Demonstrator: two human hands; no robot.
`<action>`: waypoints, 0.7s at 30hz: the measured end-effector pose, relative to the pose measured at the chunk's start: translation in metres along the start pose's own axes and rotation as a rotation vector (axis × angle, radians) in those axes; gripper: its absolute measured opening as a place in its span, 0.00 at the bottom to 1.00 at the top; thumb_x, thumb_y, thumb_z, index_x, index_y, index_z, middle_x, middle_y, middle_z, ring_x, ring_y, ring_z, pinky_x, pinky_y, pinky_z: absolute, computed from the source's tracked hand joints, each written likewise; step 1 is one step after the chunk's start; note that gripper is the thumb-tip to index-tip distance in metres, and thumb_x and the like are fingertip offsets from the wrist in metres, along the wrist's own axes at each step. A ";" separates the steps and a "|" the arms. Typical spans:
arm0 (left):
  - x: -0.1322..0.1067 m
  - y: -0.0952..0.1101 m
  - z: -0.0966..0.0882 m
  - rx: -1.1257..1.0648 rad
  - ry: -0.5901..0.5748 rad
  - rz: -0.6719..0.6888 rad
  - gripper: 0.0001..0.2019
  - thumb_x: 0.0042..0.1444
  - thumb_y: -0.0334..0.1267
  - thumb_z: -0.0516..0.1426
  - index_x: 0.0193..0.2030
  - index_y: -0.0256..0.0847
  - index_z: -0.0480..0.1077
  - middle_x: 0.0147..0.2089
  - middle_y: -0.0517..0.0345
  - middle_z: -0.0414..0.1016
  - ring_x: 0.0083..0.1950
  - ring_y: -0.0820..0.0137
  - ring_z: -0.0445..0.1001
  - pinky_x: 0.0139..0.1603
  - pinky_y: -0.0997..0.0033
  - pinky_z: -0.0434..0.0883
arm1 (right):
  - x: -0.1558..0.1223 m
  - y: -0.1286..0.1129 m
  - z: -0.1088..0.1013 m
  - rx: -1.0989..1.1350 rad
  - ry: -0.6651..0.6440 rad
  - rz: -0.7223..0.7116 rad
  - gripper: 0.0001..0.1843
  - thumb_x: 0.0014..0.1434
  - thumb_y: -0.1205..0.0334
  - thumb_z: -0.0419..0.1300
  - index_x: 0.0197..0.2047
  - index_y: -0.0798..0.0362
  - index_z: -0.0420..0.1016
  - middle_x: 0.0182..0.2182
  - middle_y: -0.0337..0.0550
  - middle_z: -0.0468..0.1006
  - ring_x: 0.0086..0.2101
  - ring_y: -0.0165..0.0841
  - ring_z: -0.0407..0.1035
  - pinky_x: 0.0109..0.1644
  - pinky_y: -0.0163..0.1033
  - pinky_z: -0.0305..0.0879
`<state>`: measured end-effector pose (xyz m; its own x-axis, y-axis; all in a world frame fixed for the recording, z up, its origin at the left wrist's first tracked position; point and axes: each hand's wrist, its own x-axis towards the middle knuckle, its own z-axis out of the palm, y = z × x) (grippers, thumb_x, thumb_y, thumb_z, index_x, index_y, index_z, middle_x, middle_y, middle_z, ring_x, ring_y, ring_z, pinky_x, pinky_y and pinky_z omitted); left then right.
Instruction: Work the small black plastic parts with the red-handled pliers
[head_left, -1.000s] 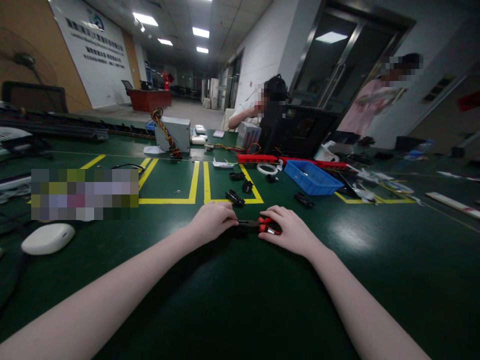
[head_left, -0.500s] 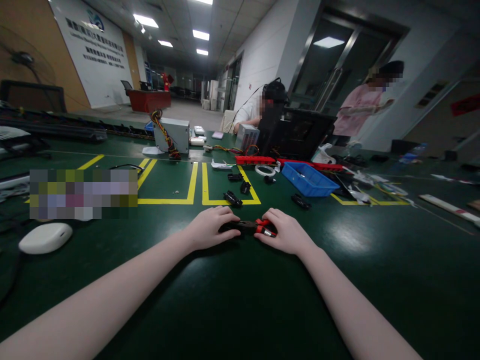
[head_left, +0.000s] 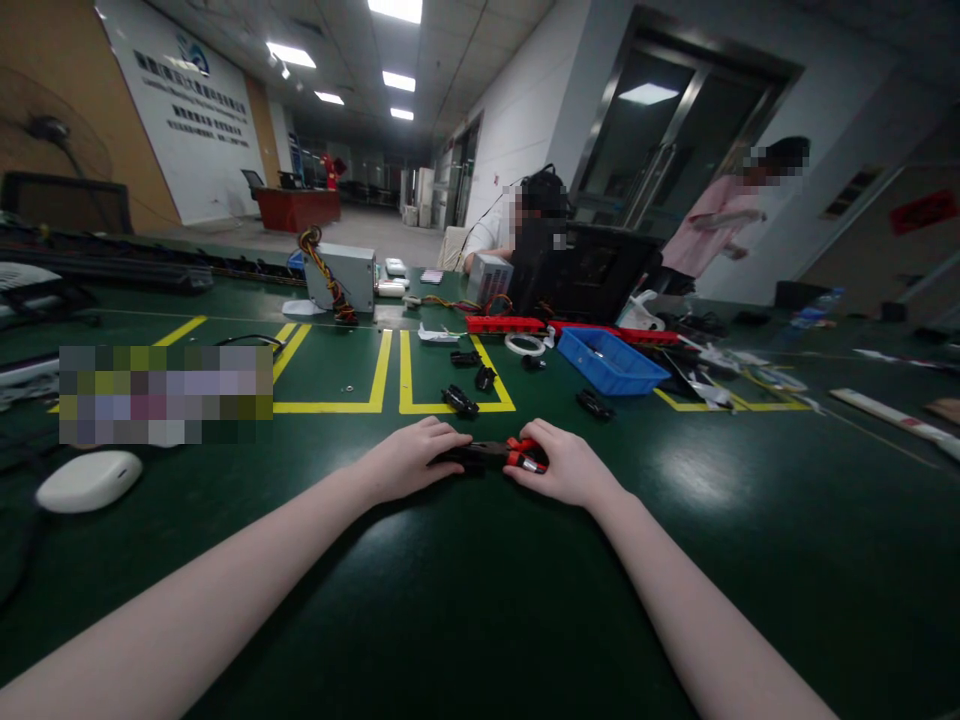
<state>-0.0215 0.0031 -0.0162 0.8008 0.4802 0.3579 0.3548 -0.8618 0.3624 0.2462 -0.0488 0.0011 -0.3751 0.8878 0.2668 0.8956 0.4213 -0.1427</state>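
Apparently for leverage, the right hand holds the red-handled pliers well back from their nose, in front of the blue bin. Farther left of that bin, the left hand pinches a black part, presumably to steady it.

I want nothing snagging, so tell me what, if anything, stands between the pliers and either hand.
Nothing visible does. The right hand grips the pliers by their red handles; their nose points toward the left hand, which holds a dark part. The black parts lie farther off, beyond both hands.
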 end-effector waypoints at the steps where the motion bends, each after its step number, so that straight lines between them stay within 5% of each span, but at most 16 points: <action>1: 0.000 0.001 0.000 0.012 0.011 0.006 0.19 0.63 0.39 0.54 0.60 0.42 0.64 0.52 0.49 0.72 0.53 0.63 0.70 0.54 0.60 0.70 | 0.000 0.000 0.000 0.004 0.005 0.001 0.18 0.55 0.44 0.59 0.37 0.50 0.67 0.34 0.41 0.71 0.31 0.32 0.66 0.31 0.36 0.58; 21: 0.002 0.006 0.000 0.058 0.049 0.011 0.16 0.64 0.39 0.53 0.57 0.41 0.66 0.51 0.49 0.73 0.51 0.63 0.72 0.53 0.59 0.70 | 0.003 0.003 -0.004 -0.094 0.145 -0.111 0.23 0.53 0.42 0.61 0.44 0.51 0.69 0.40 0.48 0.74 0.39 0.40 0.68 0.41 0.44 0.63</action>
<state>-0.0181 -0.0008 -0.0132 0.7806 0.4767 0.4042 0.3746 -0.8745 0.3080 0.2485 -0.0458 0.0048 -0.4408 0.7980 0.4110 0.8714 0.4903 -0.0172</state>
